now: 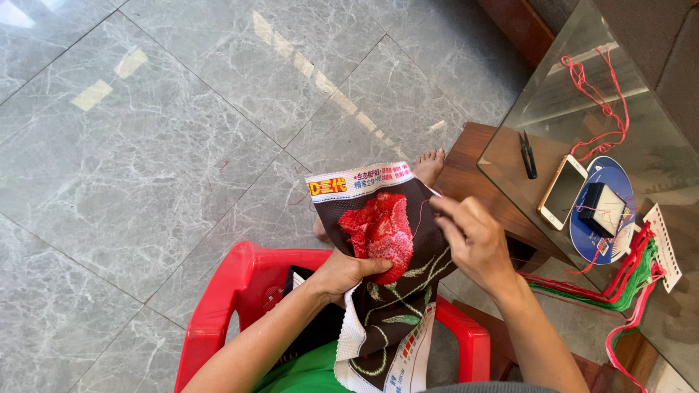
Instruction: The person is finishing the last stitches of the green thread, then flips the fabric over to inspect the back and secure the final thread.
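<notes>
The left hand point(348, 273) grips the cross-stitch cloth point(386, 269) from below, its fingers closed on the fabric with the thumb pressed against the lower edge of the red stitched flower point(380, 231). The right hand point(473, 236) hovers just beside the cloth's right edge, its fingers pinched together on what looks like a needle with red thread point(421, 217) running back to the flower; the needle itself is too small to make out. The cloth is held up over the person's lap, above the red plastic chair point(240, 291), well clear of the glass desk point(553, 94) at the right. From here the thread could snag or knot if it is pulled at a slant across the raised stitches, and the loose lower end of the cloth, hanging by the knee, could slip and drag the work askew if the left grip eases. The bundle of red and green threads point(626, 280) draped off the desk edge lies near the right forearm, and a sweep of the elbow might tug it down. The cloth is dark brown with white borders, a dense red bloom near the top and pale green stems and leaves below it.
</notes>
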